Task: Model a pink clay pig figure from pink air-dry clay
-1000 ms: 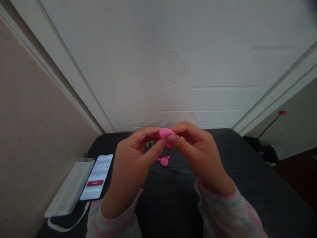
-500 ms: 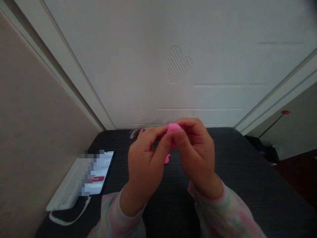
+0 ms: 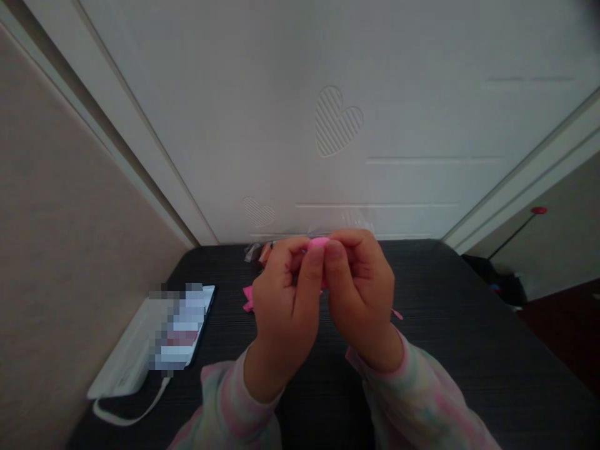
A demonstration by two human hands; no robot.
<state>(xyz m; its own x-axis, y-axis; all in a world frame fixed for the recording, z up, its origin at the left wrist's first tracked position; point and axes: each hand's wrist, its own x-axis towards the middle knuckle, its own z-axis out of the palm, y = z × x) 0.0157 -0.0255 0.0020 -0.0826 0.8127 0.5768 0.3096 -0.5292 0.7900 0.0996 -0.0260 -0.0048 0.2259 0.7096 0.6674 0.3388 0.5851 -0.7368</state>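
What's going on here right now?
A person is pinching a small pink clay-like piece between the thumbs and fingers of both the left hand and the right hand, held up over a dark tabletop. The fingers hide most of its shape. Another pink piece shows just left of the left hand, partly covered by it. Farther left lie a phone, partly pixelated, and a white cable.

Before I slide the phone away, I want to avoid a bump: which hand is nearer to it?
Left. The left hand is to the right of the phone, apart from it; the right hand is farther right, beyond the left one.
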